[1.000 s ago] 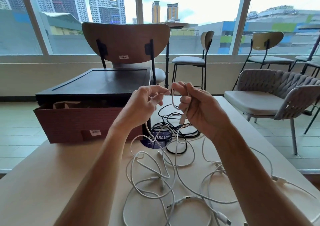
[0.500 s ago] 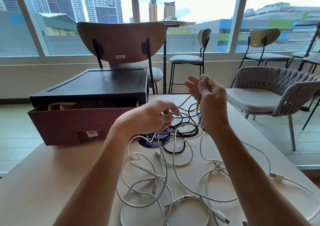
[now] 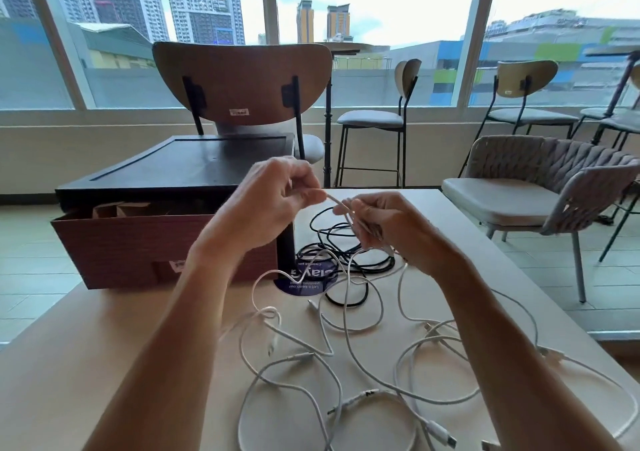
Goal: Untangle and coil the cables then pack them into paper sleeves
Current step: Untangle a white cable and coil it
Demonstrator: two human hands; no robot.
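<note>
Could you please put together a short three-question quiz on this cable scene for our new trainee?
1. True or false: the left hand and the right hand both hold a white cable above the table.
2. The black cable lies: A) on the table beside the box; B) inside the box; C) on a chair.
3. Fill in: the loose cables nearest the viewer are ___.
Key: 1 true; 2 A; 3 white.
</note>
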